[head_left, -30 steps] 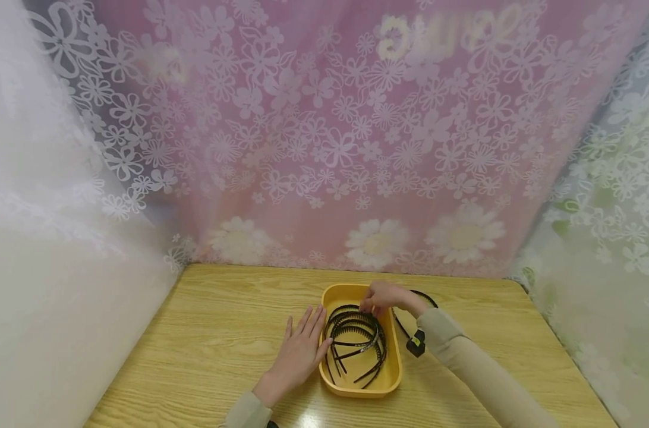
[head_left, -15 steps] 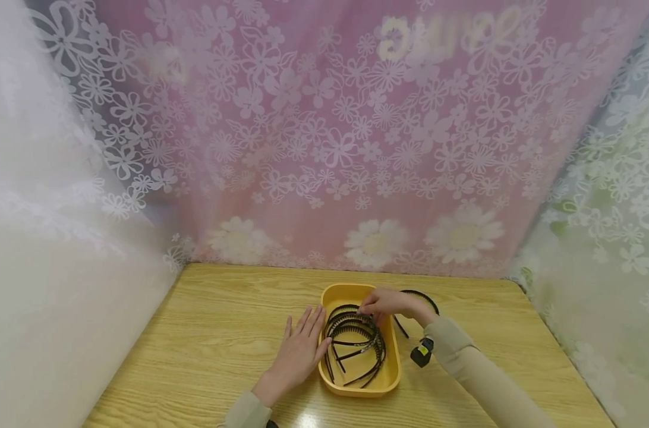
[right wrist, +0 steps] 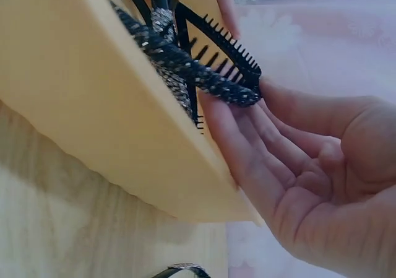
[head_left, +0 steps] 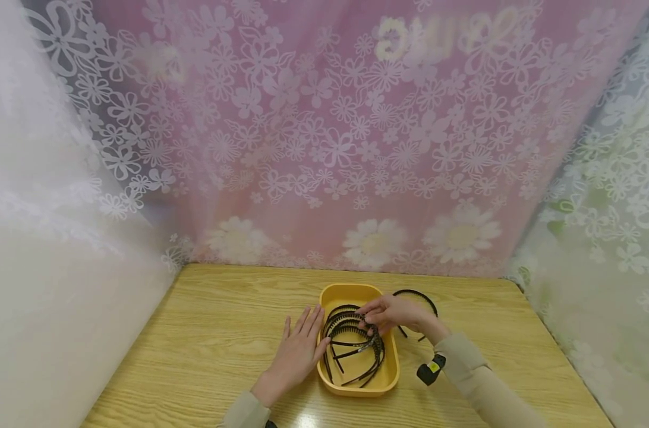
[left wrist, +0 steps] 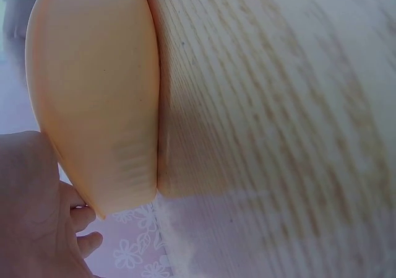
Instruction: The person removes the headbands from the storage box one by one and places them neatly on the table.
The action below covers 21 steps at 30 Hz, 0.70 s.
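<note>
So the left hand [head_left: 298, 353] is palm down, fingers straight and a bit spread, fingertips touching the rim of the yellow tub [head_left: 356, 393] just to its right. Between the two hands, a pile of black headbands [head_left: 378, 346] sits in that tub. The right hand [head_left: 402, 315] reaches in over the tub's right rim, forearm angled up from lower right, thumb and fingers pinching a sparkly headband [right wrist: 198, 73]. Another headband [head_left: 421, 293] lies on the table [head_left: 239, 321], partly behind that hand.
</note>
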{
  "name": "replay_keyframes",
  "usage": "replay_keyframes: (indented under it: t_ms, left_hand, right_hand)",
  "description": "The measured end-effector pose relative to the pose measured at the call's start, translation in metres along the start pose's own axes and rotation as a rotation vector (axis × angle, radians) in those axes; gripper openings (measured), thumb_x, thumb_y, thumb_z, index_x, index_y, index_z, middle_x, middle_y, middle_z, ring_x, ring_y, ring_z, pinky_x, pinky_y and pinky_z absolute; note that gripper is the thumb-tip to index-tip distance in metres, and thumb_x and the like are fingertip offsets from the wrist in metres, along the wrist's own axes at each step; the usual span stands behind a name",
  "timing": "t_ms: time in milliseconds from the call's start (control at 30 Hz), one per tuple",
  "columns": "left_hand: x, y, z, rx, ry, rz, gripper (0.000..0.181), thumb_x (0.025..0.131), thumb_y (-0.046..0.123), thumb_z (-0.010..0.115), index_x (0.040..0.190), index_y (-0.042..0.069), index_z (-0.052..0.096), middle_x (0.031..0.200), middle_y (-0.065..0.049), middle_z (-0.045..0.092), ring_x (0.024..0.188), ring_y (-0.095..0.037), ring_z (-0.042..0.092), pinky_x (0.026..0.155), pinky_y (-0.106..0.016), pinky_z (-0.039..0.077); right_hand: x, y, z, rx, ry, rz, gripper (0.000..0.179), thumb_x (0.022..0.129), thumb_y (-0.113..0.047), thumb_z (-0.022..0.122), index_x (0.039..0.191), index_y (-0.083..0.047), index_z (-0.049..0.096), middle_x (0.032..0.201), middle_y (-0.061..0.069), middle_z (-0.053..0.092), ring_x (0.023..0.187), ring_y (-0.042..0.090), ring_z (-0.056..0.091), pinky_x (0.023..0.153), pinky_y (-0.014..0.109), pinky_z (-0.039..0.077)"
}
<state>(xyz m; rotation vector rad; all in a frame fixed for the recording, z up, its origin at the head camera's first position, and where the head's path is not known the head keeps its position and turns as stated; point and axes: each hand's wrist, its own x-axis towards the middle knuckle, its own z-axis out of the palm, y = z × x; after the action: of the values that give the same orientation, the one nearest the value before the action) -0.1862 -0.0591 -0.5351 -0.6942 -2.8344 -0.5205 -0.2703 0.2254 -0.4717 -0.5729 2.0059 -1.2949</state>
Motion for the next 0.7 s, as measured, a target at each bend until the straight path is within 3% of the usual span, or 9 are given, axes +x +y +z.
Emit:
replay_keyframes:
  t_ms: [267, 700]
  left_hand:
    - [-0.0006, 0.0004, 0.0002, 0.004, 0.005, 0.005, 0.063, 0.11, 0.039, 0.041, 0.161, 0.006, 0.027, 0.167, -0.012, 0.025, 0.153, -0.034, 0.023, 0.117, -0.068, 0.02]
    - [-0.0001, 0.0005, -0.0005, 0.03, 0.009, 0.004, 0.062, 0.11, 0.04, 0.039, 0.161, 0.006, 0.028, 0.167, -0.011, 0.026, 0.153, -0.034, 0.024, 0.117, -0.067, 0.021]
  right_hand:
    - [-0.005, 0.0024, 0.0087, -0.005, 0.078, -0.036, 0.04, 0.105, -0.012, 0.055, 0.14, 0.009, 0.055, 0.124, 0.028, 0.067, 0.101, 0.047, 0.068, 0.081, 0.052, 0.06]
    - [-0.0035, 0.0004, 0.0045, -0.03, 0.177, -0.082, 0.042, 0.106, -0.012, 0.054, 0.141, 0.012, 0.052, 0.121, 0.029, 0.068, 0.088, 0.032, 0.073, 0.072, 0.047, 0.061]
